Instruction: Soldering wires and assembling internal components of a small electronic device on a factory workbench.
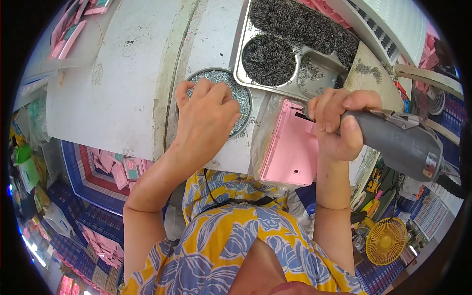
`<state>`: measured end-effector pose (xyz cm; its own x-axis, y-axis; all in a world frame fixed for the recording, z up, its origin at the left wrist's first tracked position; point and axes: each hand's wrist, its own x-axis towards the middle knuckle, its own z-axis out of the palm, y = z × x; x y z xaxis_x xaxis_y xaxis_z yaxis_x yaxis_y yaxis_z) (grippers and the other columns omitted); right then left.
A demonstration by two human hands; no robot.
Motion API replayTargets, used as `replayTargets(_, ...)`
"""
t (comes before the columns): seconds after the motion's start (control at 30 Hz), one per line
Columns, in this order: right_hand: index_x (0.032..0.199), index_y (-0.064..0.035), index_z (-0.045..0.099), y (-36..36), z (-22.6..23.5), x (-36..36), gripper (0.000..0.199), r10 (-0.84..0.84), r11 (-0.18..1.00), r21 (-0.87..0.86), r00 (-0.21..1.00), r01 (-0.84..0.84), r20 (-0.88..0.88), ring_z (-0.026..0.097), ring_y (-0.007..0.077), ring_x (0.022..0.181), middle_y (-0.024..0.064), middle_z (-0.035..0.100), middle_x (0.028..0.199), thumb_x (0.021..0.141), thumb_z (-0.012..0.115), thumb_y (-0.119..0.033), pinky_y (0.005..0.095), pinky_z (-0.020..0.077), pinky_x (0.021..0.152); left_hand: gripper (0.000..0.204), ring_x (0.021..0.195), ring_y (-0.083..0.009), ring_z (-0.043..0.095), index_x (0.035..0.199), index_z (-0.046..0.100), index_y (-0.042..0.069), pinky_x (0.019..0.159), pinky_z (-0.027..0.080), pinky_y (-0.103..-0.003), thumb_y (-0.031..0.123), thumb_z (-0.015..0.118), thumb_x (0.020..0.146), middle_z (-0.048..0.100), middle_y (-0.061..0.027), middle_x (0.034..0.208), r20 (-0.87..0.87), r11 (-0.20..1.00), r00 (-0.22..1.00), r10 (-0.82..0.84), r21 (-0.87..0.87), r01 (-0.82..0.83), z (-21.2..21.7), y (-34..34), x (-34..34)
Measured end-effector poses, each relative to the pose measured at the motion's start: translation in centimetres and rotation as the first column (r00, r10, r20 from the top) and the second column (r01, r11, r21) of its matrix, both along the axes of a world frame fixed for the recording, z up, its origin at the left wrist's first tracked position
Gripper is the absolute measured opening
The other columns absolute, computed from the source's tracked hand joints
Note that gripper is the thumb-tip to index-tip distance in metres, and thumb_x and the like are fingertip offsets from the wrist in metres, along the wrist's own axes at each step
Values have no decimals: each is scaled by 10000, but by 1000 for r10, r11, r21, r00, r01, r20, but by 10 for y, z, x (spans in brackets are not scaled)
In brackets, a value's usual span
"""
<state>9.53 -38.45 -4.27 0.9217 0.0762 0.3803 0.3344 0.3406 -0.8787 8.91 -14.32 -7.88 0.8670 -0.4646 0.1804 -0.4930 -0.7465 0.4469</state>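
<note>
My left hand (206,115) reaches into a round metal dish of small silver screws (241,96) on the white worktable (123,83), fingers curled down into the screws; whether it holds any I cannot tell. My right hand (337,123) grips a grey electric screwdriver (403,140), its tip pointing down at the upper right corner of a pink plastic casing (292,147) that lies flat at the table's front edge. The tip itself is hidden behind my fingers.
A metal tray (295,86) behind the casing holds heaps of small metal springs (268,59). Blue crates (93,189) with more pink casings stand on the floor at left. A yellow fan (386,241) stands at lower right. A white slatted panel (393,24) lies at the far right.
</note>
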Motion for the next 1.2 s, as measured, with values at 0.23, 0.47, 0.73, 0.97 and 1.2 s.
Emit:
replayTargets(0.23,1039,-66,423,5,-9,3,267,46,999,-21,999,-46,-1,483,140,577,62,519,679,928,664,-100,319,477,568,163,912,-227,565,780,651,119,886,329,-429,206,768,854,596,-11,894,37,997,996,76,6,-76,-10,5,11)
replayTargets(0.47,1017,-65,438,8,-15,3,266,50,991,-128,998,-46,27,495,146,592,85,543,702,934,687,-108,309,476,576,171,848,-197,566,804,648,164,901,332,-462,255,792,803,571,25,820,21,975,998,-57,-214,60,-4,-10,3)
replayTargets(0.73,1044,-134,462,13,37,-19,296,138,990,-9,990,-138,32,470,119,471,-27,507,605,914,687,-275,289,420,453,158,856,-164,620,880,709,157,882,339,-424,139,816,765,696,47,905,18,903,990,-137,-409,133,-9,-44,-17)
replayTargets(0.97,1021,-98,476,12,40,-32,316,175,985,-5,984,-175,-33,486,165,513,12,513,608,907,736,-238,333,449,507,205,876,-173,623,912,720,157,917,337,-442,133,824,738,682,45,904,59,918,985,-160,-357,171,-4,-46,-24)
replayTargets(1.2,1015,-64,483,16,26,-50,266,140,990,-3,973,-143,-185,491,169,582,65,549,713,895,719,-88,346,461,572,215,1082,-225,546,942,697,137,1018,299,-496,217,809,776,614,5,1021,-49,996,997,63,62,-60,4,-2,-10)
